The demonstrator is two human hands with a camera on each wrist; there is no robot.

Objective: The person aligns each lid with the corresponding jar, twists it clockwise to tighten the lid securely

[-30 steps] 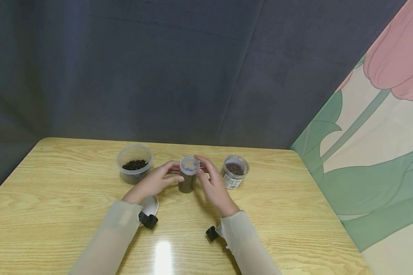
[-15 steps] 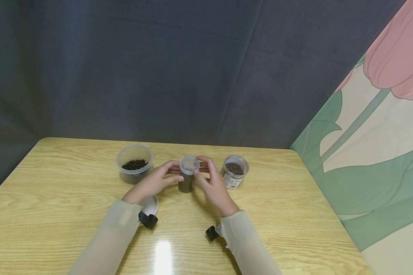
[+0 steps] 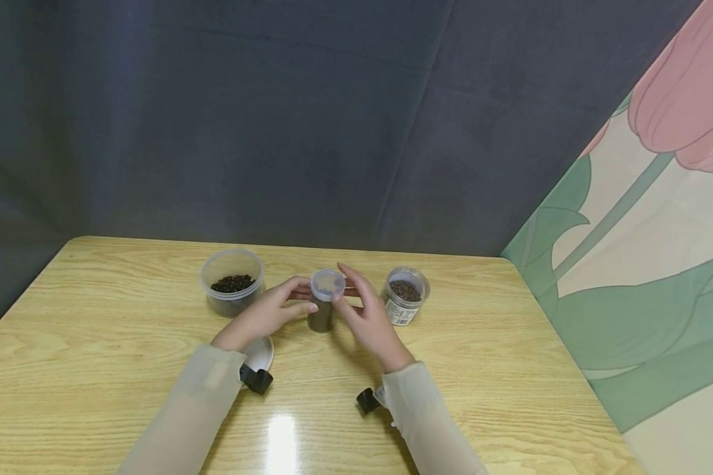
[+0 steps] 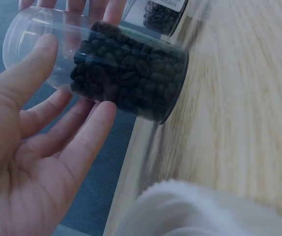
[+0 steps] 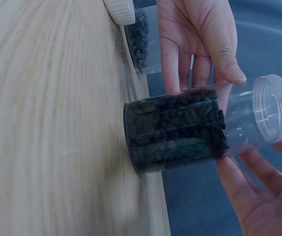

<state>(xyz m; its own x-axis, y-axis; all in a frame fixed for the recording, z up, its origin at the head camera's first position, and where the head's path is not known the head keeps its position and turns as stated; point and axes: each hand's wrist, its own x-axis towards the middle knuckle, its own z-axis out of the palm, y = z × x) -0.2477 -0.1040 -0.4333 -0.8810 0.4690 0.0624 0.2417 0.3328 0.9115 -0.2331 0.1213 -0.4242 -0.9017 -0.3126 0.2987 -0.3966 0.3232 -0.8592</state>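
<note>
"Two hands on one jar [image 3: 321, 320], nice. Your left hand [image 3: 264, 316] has it by the side, thumb in front and fingers bent behind, so that one's clamped on. And your right hand [image 3: 368, 323]?"

"Curled round the lid [image 3: 328, 281], thumb against the side nearest you, index poking up past the far edge. Your lower fingers touch the jar's wall too. How hard you're squeezing, can't tell."

"Jar's standing upright on your table [image 3: 499, 369] though, yeah? Right between your hands, dark beans [image 4: 126, 73] in the lower part, clear plastic above."

"Yep. You've got a clear tub [image 3: 232, 309] with more beans off to the left, just past that hand, and a pot [image 3: 401, 315] with a printed label near your right fingers, browner bits [image 3: 405, 291] inside."

"Also a white cap [image 3: 261, 355] half hidden by your left sleeve [image 3: 184, 415]. Ribbed edge, going by your wrist view."

"Plus that dark curtain [image 3: 273, 119] behind your table."
</note>
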